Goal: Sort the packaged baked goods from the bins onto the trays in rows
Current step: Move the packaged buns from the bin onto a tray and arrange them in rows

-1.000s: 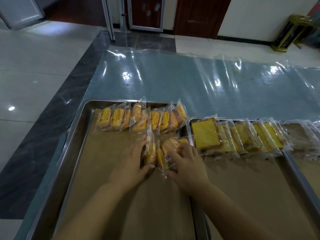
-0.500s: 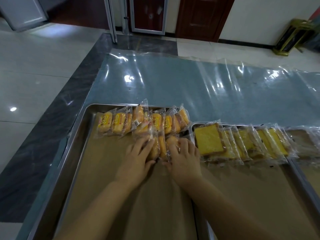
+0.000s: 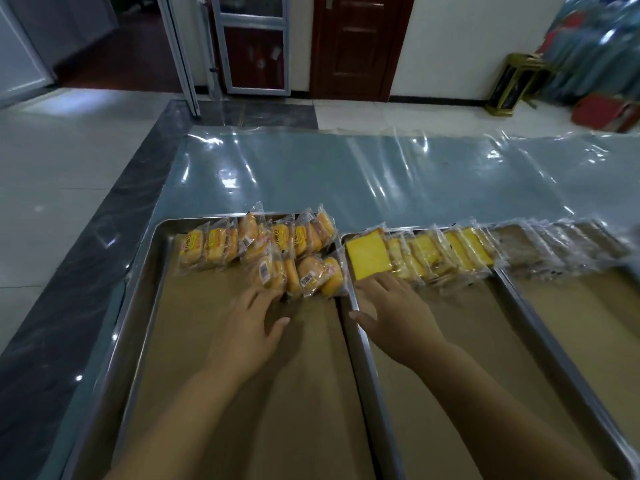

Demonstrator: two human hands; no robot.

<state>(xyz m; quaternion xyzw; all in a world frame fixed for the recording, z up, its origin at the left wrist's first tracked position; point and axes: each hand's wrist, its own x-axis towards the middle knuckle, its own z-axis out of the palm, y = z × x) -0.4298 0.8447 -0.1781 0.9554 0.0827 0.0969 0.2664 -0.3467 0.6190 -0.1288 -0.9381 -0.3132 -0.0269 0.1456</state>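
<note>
A steel left tray (image 3: 145,282) lined with brown paper carries a row of wrapped orange cakes (image 3: 221,242) along its far edge. A few more wrapped cakes (image 3: 313,277) lie just in front of that row at its right end. My left hand (image 3: 249,327) hovers flat over the paper, its fingertips at the nearest of those packets. The middle tray (image 3: 512,292) holds a row of wrapped yellow cake slices (image 3: 433,252). My right hand (image 3: 394,313) is spread over the rim between the two trays, fingers straight, holding nothing.
A third tray (image 3: 588,292) at the right holds a row of pale wrapped goods (image 3: 554,247). Shiny plastic sheet (image 3: 381,178) covers the table beyond the trays. The table's dark left edge (image 3: 104,237) borders tiled floor. Doors and a gold stand (image 3: 512,84) are far behind.
Both hands drew back toward me off the front packets, which now lie released on the left tray. My right hand shifted right, over the tray rim. The camera tilted up.
</note>
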